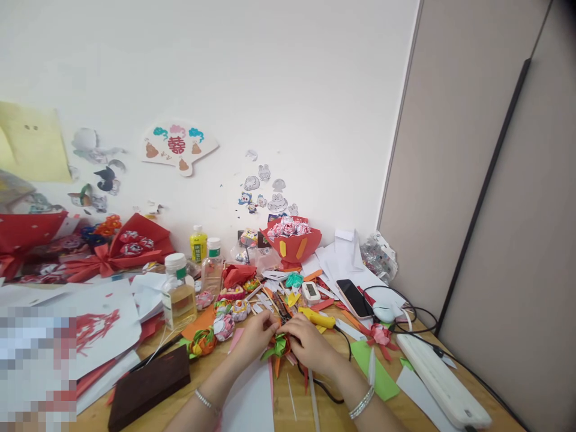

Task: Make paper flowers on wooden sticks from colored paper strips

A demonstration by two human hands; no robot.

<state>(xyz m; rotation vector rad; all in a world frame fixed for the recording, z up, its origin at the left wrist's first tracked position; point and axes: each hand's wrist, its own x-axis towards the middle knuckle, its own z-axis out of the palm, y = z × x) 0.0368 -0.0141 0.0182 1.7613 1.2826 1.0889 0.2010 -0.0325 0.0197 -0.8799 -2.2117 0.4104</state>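
A green and orange paper flower (pixel 281 345) is between my two hands above the wooden table. My left hand (pixel 257 333) is closed, its fingertips pinched at the flower's upper left. From the other side my right hand (pixel 310 341) curls over the flower, its fingers bent; they partly hide it. Just beyond my right hand lies a yellow hot glue gun (pixel 317 318). Scissors (pixel 282 307) rest among paper scraps past my fingertips. Left of my left hand sit a pink and white paper flower (pixel 224 327) and an orange and green one (pixel 202 342).
A dark box (pixel 150 384) lies front left, near a bottle of amber liquid (pixel 179 297). A red bouquet (pixel 292 243) stands at the wall. To the right are a phone (pixel 354 298), a white power strip (pixel 443 378), cables and green paper (pixel 375 372).
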